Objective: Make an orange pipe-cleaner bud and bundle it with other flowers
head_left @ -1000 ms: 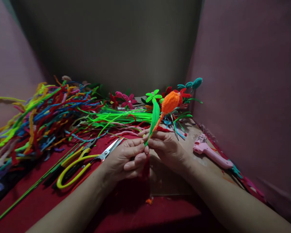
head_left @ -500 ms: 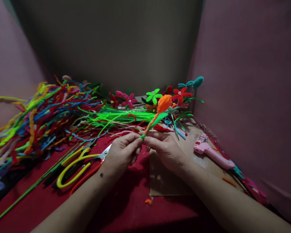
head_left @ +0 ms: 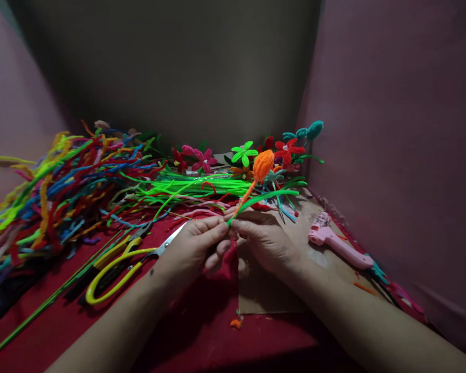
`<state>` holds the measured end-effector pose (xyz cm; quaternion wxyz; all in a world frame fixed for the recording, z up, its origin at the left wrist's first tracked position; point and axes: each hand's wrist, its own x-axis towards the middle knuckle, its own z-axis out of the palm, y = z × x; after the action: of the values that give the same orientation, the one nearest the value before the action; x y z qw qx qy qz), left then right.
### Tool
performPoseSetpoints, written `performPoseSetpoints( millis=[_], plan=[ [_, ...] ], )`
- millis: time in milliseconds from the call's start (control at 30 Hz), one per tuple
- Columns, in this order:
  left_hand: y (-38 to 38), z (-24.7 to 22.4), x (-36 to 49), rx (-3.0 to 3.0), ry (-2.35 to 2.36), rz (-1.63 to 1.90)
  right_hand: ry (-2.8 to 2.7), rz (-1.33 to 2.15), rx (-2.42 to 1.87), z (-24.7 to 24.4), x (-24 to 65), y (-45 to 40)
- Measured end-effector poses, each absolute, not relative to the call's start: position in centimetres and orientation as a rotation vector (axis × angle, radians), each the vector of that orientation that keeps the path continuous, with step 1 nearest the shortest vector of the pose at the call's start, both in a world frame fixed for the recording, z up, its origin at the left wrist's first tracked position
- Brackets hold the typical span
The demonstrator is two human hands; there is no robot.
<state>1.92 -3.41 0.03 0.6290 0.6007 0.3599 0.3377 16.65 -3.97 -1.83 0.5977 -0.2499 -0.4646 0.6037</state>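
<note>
Between my hands stands an orange pipe-cleaner flower bud (head_left: 263,166) on an orange stem, tilted up to the right. A green pipe cleaner (head_left: 272,195) meets the stem at my fingertips and its free end arches to the right. My left hand (head_left: 204,243) pinches the lower end of the stem, where green shows at the fingertips. Close beside it, my right hand (head_left: 264,238) is closed, thumb and fingers pressed around the stem and the green pipe cleaner. The stem's bottom end is hidden by my fingers.
Scissors (head_left: 120,277) with yellow handles and pliers (head_left: 120,251) lie left of my left forearm. A heap of coloured pipe cleaners (head_left: 62,191) covers the left side. Finished flowers (head_left: 244,153) stand at the back. A pink glue gun (head_left: 339,246) rests on cardboard (head_left: 272,295) at right.
The green piece beside the stem has swung from lying upright along it to arching out rightward. The orange bud has turned slightly. Both hands stay in nearly the same place.
</note>
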Motion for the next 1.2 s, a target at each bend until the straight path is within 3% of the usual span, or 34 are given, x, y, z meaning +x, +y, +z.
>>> performPoseSetpoints(
  millis=[167, 300, 433, 567, 733, 933, 1200],
  plan=[
    [-4.1, -0.6, 2.6, 2.074, 1.161, 1.192, -1.008, 1.280, -0.769, -1.5, 16.4, -4.2],
    [-4.0, -0.2, 2.4, 1.735, 1.117, 1.034, -1.114, 1.272, -0.778, -1.2, 16.5, -4.4],
    [-3.5, 0.2, 1.9, 1.177, 0.787, 0.815, -1.330, 1.270, -0.750, -0.9, 17.1, -4.4],
    [-3.3, 0.3, 1.5, 0.978, 0.589, 0.662, -1.308, 1.352, -0.622, -1.4, 17.5, -4.0],
    [-3.6, 0.4, 1.5, 1.181, 0.669, 0.642, -1.259, 1.307, -0.620, -1.9, 17.2, -3.9],
    [-3.9, -0.8, 2.1, 2.095, 1.135, 1.112, -1.115, 1.188, -0.802, -1.6, 16.5, -4.2],
    [-3.6, 0.2, 2.3, 1.618, 1.030, 0.890, -1.318, 1.262, -0.691, -1.8, 16.8, -4.0]
  ],
)
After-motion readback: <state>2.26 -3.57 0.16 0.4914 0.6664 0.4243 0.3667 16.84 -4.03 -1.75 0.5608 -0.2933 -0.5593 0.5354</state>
